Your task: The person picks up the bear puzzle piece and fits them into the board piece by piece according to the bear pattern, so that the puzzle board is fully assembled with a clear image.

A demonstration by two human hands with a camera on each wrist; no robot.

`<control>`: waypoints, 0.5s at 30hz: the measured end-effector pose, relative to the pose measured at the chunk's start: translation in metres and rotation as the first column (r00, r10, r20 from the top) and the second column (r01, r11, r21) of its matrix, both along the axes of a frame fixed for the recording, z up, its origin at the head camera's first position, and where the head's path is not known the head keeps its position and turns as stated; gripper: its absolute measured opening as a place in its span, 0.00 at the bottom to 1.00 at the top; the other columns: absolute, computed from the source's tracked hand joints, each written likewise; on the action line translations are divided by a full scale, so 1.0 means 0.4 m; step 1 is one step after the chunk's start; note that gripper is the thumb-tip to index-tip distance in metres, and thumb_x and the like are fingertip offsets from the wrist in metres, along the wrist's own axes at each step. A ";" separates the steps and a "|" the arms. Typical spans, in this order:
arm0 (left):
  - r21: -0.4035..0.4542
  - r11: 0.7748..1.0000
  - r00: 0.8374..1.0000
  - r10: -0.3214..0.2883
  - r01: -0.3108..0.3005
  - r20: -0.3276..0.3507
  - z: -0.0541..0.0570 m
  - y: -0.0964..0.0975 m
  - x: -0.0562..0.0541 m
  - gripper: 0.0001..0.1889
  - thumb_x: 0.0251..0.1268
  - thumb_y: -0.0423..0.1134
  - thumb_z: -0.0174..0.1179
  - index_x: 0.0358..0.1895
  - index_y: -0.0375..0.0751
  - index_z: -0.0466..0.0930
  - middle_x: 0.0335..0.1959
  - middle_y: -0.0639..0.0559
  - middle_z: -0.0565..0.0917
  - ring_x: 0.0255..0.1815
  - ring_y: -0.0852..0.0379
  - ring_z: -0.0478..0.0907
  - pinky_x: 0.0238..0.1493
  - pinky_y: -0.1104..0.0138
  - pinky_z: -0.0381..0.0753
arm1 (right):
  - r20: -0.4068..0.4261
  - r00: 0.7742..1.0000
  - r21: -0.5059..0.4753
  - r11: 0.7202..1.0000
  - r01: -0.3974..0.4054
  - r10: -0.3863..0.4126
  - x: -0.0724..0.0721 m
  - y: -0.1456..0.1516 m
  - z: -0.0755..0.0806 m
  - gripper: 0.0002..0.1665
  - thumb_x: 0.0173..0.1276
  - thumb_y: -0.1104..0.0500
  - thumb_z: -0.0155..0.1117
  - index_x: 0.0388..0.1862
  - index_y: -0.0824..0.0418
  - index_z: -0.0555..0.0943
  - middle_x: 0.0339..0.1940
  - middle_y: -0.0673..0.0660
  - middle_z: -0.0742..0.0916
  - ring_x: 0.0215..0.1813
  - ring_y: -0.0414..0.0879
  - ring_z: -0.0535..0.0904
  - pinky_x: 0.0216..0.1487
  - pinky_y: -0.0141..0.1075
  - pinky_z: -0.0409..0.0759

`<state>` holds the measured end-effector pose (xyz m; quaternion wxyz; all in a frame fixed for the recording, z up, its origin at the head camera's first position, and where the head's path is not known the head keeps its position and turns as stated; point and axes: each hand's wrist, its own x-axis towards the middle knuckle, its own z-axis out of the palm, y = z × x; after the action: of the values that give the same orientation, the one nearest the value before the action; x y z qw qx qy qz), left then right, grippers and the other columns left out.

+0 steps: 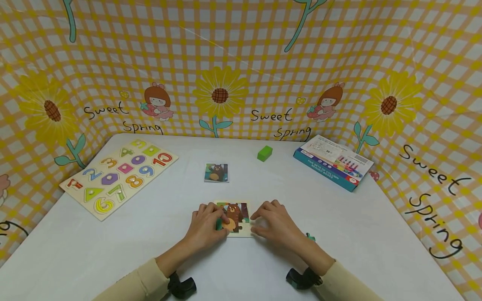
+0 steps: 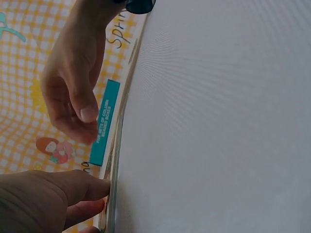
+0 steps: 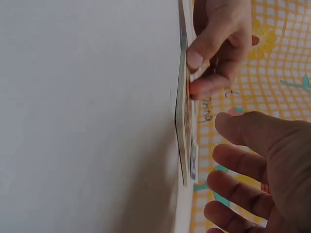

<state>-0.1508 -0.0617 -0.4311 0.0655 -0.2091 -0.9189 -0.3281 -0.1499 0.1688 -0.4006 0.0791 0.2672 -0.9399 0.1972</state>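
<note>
A small bear jigsaw puzzle [image 1: 233, 209] in a pale frame lies flat in front of me, its lower right part showing bare board. My left hand [image 1: 206, 223] is over its left side. Thumb and fingertips there pinch a puzzle piece [image 1: 229, 225] with the bear's orange belly on it; its thin edge shows between them in the right wrist view. My right hand [image 1: 276, 221] hovers at the puzzle's right edge, fingers loosely bent and apart, holding nothing in the right wrist view. A small green piece [image 1: 310, 237] pokes out beside the right forearm, mostly hidden.
Behind the puzzle lies a square bear picture card [image 1: 216, 172]. A green block [image 1: 265, 153] sits farther back. The number-and-shape board [image 1: 119, 179] lies at the left, and a teal-sided box [image 1: 331, 163] at the back right. Patterned cloth [image 1: 241, 54] walls the table's back and sides.
</note>
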 end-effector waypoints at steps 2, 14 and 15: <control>0.000 1.000 1.000 0.000 0.000 0.003 0.000 0.000 -0.001 0.06 0.49 0.37 0.67 0.30 0.50 0.80 0.45 0.52 0.74 0.46 0.49 0.64 0.46 0.50 0.62 | 0.016 1.000 -0.014 1.000 0.016 -0.016 0.006 0.021 0.004 0.13 0.51 0.56 0.77 0.36 0.57 0.85 0.37 0.48 0.80 0.42 0.46 0.68 0.44 0.43 0.67; -0.002 1.000 1.000 -0.002 0.002 0.000 -0.003 -0.001 -0.001 0.06 0.48 0.37 0.68 0.30 0.50 0.81 0.45 0.51 0.74 0.46 0.49 0.64 0.46 0.50 0.62 | 0.091 0.991 -0.037 0.994 0.100 -0.096 0.063 0.181 0.014 0.14 0.54 0.55 0.76 0.39 0.52 0.84 0.40 0.46 0.80 0.44 0.45 0.67 0.43 0.44 0.68; 0.000 1.000 1.000 -0.003 0.003 0.000 -0.003 -0.002 -0.001 0.06 0.48 0.36 0.68 0.30 0.50 0.81 0.45 0.51 0.74 0.46 0.49 0.64 0.46 0.50 0.62 | 0.094 0.990 -0.033 0.994 0.106 -0.102 0.068 0.193 0.015 0.14 0.54 0.55 0.76 0.40 0.52 0.84 0.40 0.46 0.80 0.44 0.44 0.67 0.43 0.43 0.68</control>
<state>-0.1511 -0.0623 -0.4323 0.0652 -0.2104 -0.9185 -0.3284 -0.1226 0.2461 -0.3948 0.0508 0.2069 -0.9513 0.2228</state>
